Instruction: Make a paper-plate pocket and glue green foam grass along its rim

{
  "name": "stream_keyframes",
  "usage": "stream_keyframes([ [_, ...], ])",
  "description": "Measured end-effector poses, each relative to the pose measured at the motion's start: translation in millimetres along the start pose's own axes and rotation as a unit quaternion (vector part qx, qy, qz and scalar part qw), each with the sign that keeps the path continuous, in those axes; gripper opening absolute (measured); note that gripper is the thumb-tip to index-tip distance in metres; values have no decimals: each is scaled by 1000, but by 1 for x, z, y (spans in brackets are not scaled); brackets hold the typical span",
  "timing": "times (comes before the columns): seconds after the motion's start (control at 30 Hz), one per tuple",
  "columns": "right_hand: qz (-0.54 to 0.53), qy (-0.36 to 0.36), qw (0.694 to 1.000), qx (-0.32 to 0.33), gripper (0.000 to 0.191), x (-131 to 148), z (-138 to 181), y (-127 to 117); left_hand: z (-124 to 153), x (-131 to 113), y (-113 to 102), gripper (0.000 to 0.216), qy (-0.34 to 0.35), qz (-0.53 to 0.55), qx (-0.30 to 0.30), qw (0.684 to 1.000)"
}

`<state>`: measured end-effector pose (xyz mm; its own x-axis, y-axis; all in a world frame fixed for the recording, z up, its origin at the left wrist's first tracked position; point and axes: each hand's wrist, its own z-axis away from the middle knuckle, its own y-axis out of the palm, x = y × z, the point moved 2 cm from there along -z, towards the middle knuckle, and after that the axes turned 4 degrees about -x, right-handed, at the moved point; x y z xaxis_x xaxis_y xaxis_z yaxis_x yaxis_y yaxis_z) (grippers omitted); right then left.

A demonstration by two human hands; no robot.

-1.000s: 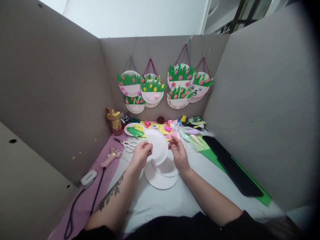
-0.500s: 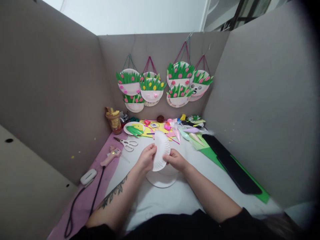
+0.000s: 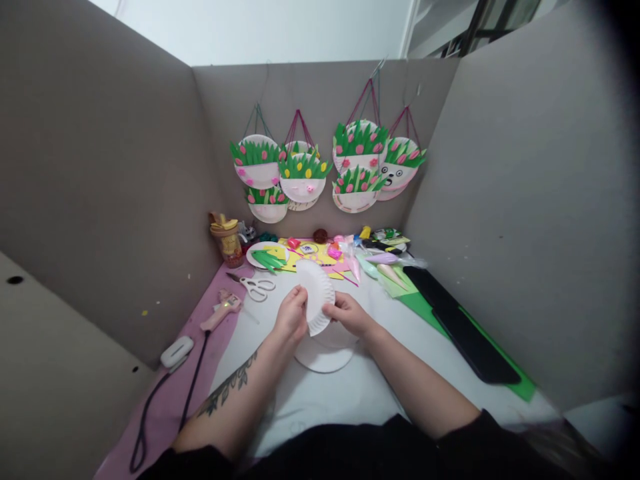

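Both hands hold up a white half paper plate [image 3: 316,293] with a crimped rim, its straight edge to the left and the ridged curve to the right. My left hand [image 3: 293,313] pinches the straight edge. On the curved rim, my right hand [image 3: 350,313] grips with thumb and fingers. Just below and behind, a white paper plate [image 3: 324,360] lies on the table, partly covered by the held piece and my hands. White-handled scissors [image 3: 257,288] rest to the left of my left hand.
At left are a pink glue gun [image 3: 223,312] with a black cord, a white box [image 3: 177,352] and a brown cup [image 3: 229,243]. A plate with green paper leaves [image 3: 269,259] stands behind. Black boards [image 3: 463,327] lie right. Decorated plates [image 3: 305,183] hang on the back panel.
The half plate has shifted slightly left and tilted, its top leaning further left. Both hands still hold it. The view has moved a little.
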<state>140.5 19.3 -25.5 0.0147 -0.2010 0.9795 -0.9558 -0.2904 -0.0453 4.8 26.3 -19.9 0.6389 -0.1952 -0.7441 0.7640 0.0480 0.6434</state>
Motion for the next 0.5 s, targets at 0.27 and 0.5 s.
stream_keyframes([
  [0.27, 5, -4, 1000, 2, 39, -7, -2, -3, -4, -1, -2, 23, -17, 31, 5, 999],
  [0.5, 5, 0, 1000, 30, 41, -3, -1, -1, -3, 2, -1, 19, -36, 32, 12, 999],
])
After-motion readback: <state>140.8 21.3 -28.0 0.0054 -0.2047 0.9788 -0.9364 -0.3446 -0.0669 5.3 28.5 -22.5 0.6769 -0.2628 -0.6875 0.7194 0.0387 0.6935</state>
